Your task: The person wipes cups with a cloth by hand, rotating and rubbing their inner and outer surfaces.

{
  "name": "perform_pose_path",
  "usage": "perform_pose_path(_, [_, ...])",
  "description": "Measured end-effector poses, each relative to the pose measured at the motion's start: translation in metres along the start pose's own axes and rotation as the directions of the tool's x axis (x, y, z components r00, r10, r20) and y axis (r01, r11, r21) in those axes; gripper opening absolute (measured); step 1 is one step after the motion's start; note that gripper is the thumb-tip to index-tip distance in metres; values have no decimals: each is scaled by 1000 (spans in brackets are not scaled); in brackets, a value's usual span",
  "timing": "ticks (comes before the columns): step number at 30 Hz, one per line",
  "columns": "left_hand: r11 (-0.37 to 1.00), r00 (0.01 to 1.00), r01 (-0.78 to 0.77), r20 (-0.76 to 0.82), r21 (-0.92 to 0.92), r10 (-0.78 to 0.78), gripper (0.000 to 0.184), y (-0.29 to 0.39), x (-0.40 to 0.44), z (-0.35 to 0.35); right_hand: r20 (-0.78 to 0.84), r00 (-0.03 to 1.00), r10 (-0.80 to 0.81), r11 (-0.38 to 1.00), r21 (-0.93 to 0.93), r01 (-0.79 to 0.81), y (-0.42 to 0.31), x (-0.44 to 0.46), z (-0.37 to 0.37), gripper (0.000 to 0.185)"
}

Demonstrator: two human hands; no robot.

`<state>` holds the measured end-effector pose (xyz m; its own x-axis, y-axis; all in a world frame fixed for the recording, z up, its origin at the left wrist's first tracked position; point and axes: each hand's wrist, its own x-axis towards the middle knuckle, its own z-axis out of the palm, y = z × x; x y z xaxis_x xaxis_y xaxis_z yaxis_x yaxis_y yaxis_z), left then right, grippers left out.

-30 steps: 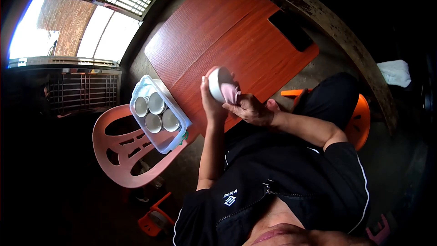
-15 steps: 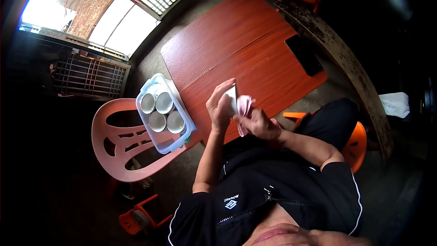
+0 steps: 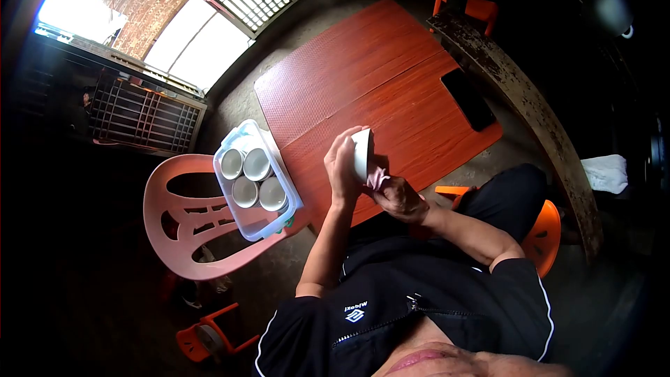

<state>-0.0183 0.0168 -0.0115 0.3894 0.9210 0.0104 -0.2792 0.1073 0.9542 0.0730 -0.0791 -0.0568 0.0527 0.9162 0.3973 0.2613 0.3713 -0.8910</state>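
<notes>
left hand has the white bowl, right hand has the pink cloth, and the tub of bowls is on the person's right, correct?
Not quite: the head view shows the tub of bowls on the person's left. The left hand does have the white bowl, and the right hand the pink cloth.

One legible mark: white lettering (image 3: 356,304) on the black top (image 3: 398,272), near 6 o'clock in frame. Upside down, reads roughly "Miqoxi", spelling uncertain. White diamond-shaped emblem (image 3: 354,316) at its 6 o'clock.
</notes>
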Motion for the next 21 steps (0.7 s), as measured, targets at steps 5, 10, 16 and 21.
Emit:
perform_pose_path(5, [939, 958, 279, 131, -201, -257, 62, -16, -1, -23, 141, 905, 401, 878, 223, -424, -22, 13, -22, 12])
perform_pose_path(10, [995, 990, -90, 104, -46, 95, 46, -11, -3, -26, 260, 891, 372, 711, 537, -454, -36, 16, -18, 15])
perform_pose_path(16, [926, 946, 323, 84, -194, -312, 43, -9, 13, -33, 147, 956, -253, 883, -369, 290, 1, 14, -7, 28])
perform_pose_path(21, [580, 763, 637, 303, -509, -571, 48, -11, 3, -23, 213, 974, 81, 995, 38, -91, -11, 7, -8, 27])
